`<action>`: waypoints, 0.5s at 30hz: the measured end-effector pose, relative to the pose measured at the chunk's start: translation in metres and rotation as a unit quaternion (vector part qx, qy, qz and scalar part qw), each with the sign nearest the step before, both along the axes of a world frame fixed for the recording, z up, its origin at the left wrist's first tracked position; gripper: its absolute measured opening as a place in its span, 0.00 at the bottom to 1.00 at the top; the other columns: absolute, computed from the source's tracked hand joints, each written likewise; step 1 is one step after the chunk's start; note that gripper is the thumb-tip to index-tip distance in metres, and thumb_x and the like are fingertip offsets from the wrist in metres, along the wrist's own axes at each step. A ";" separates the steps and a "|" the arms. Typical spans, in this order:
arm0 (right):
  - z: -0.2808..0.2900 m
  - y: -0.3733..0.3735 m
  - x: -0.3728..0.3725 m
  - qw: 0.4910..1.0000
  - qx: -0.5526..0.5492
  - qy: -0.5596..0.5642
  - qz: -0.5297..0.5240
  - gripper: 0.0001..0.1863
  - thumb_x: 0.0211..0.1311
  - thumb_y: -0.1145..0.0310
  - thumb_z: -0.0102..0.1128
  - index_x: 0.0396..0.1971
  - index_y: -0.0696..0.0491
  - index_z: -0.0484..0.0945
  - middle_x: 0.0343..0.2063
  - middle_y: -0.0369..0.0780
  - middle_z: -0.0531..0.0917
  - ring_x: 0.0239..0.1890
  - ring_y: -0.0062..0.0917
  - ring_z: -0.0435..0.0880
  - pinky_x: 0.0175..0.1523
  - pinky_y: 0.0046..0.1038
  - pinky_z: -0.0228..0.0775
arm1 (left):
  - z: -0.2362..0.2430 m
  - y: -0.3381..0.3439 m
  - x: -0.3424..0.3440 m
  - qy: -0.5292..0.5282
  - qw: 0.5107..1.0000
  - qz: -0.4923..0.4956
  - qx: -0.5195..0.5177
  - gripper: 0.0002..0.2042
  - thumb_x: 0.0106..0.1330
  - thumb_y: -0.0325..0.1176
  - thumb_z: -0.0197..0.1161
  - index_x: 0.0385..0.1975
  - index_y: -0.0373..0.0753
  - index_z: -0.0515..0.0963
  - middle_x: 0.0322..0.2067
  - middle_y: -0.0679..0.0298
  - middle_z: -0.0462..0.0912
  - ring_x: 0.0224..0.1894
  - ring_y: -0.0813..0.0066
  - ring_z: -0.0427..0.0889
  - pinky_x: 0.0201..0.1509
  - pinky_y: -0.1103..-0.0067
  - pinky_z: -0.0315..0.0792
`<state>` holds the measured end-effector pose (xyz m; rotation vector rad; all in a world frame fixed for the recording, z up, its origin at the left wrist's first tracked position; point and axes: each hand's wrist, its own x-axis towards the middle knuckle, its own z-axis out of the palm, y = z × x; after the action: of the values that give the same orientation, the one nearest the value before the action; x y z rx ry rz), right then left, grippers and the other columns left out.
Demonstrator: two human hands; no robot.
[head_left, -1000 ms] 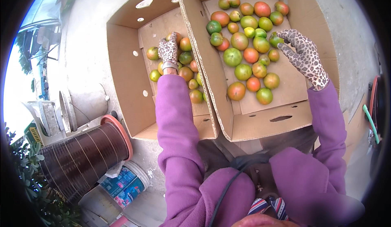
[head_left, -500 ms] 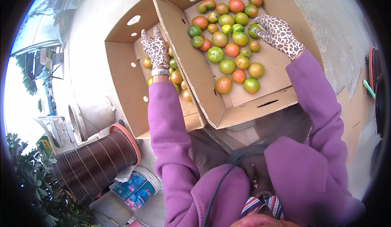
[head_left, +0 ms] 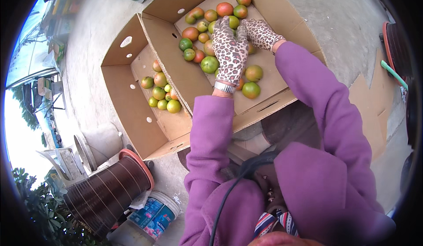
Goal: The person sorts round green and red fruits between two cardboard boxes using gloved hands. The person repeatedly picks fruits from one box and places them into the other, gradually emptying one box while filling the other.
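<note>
Green, orange and red tomatoes [head_left: 209,65] lie in one loose layer on the floor of the right box [head_left: 277,76], most of them toward its far and left sides, with more gathered in the left box [head_left: 125,97]. Your left hand [head_left: 231,54], in a leopard-print glove [head_left: 232,69], reaches flat over the right box's tomatoes, its fingers [head_left: 224,25] stretched long and parted, pointing toward the far wall. Fruit shows around them; whether their undersides touch any cannot be seen. Your right hand [head_left: 263,34], gloved to match, comes in from the right with fingers bent, the tips close beside your left hand. What they hold, if anything, is hidden, so their grip cannot be told; part of one tomato shows just below that hand. Nearer you, two green-tinged tomatoes sit in plain view beside your left wrist, where a silver watch [head_left: 225,87] circles over purple sleeves [head_left: 211,131]. The two cardboard boxes stand side by side, walls together, on pale concrete [head_left: 304,8]. Outward to your left, a brown pot [head_left: 108,188] with an orange rim lies on its side between a tipped pale bucket [head_left: 103,142] and a blue-labelled pail [head_left: 154,215], leaves [head_left: 39,206] beyond. To your right, flat cardboard [head_left: 368,109] covers the ground near a green strip [head_left: 393,74].
</note>
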<state>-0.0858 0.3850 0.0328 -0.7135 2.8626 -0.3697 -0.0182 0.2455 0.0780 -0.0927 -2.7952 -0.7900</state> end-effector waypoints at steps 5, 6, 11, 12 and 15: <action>-0.053 -0.004 -0.016 0.995 -0.094 0.001 0.026 0.24 0.58 0.60 0.56 0.53 0.56 0.72 0.48 0.47 0.79 0.47 0.39 0.81 0.52 0.35 0.74 | -0.007 0.017 0.004 -0.030 0.999 -0.030 -0.012 0.25 0.68 0.39 0.56 0.60 0.31 0.63 0.55 0.50 0.71 0.56 0.59 0.73 0.60 0.70 0.68; -0.057 0.000 -0.019 0.997 -0.078 0.006 0.028 0.24 0.58 0.60 0.56 0.53 0.54 0.72 0.48 0.46 0.79 0.47 0.39 0.81 0.52 0.35 0.74 | -0.006 0.020 0.001 -0.035 0.999 -0.033 0.004 0.24 0.68 0.39 0.56 0.60 0.32 0.63 0.55 0.50 0.71 0.56 0.59 0.73 0.60 0.70 0.68; -0.020 0.001 -0.026 0.999 0.028 0.028 -0.002 0.24 0.59 0.61 0.58 0.55 0.50 0.72 0.47 0.46 0.80 0.48 0.40 0.81 0.53 0.38 0.73 | -0.004 0.015 -0.004 -0.082 0.982 0.010 0.168 0.24 0.69 0.40 0.56 0.59 0.33 0.64 0.53 0.52 0.72 0.54 0.61 0.74 0.60 0.70 0.69; 0.022 -0.012 -0.018 0.999 -0.012 -0.006 -0.033 0.25 0.57 0.60 0.61 0.56 0.48 0.71 0.47 0.46 0.80 0.49 0.40 0.81 0.53 0.38 0.73 | -0.003 0.009 -0.003 -0.100 0.963 0.033 0.247 0.24 0.69 0.40 0.56 0.59 0.33 0.64 0.53 0.53 0.73 0.53 0.61 0.74 0.60 0.70 0.69; 0.093 -0.029 0.005 0.983 -0.121 -0.025 -0.138 0.29 0.55 0.61 0.64 0.58 0.50 0.69 0.51 0.46 0.78 0.50 0.40 0.80 0.54 0.35 0.73 | 0.019 0.010 -0.009 -0.154 0.805 0.054 0.571 0.23 0.69 0.41 0.56 0.59 0.34 0.64 0.52 0.54 0.73 0.52 0.61 0.75 0.59 0.70 0.69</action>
<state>-0.0810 0.3565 0.1256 -0.3322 2.9008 -0.7715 -0.0275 0.2551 0.0972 0.4288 -2.0180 -2.4214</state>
